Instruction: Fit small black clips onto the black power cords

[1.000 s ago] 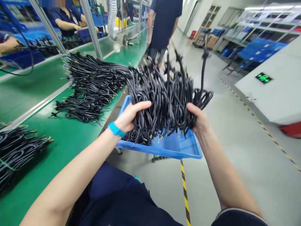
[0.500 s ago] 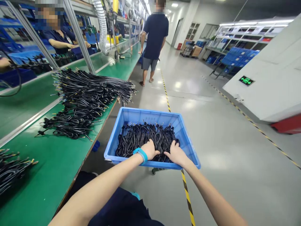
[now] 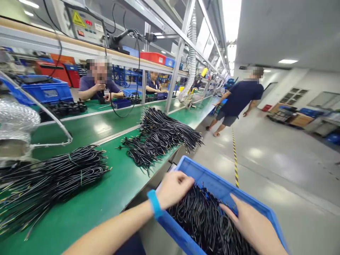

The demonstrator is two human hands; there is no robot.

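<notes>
Black cables (image 3: 204,216), looped and packed side by side, fill a blue plastic bin (image 3: 255,198) at lower right. My left hand (image 3: 175,189), with a turquoise band (image 3: 154,203) at the wrist, hovers over the bin's left side, its fingers curled and nothing visible in them. Over the cables at the bin's right side is my right hand (image 3: 247,219), thumb and forefinger apart; its other fingers are hidden. A large pile of black cables (image 3: 164,136) lies on the green bench, left of the bin. Nearer me on the bench are tied cable bundles (image 3: 77,170).
The green bench (image 3: 127,184) runs along my left, its edge close to the bin. A metal frame post (image 3: 177,60) and a silver duct hose (image 3: 13,120) rise above it. Co-workers (image 3: 99,83) sit across the bench. A person (image 3: 236,99) walks ahead beside yellow-black floor tape (image 3: 235,159).
My view has swung left, so bin and cable pile appear farther right. My left hand has lifted off the cables to the bin's left side. The walking person is still ahead.
</notes>
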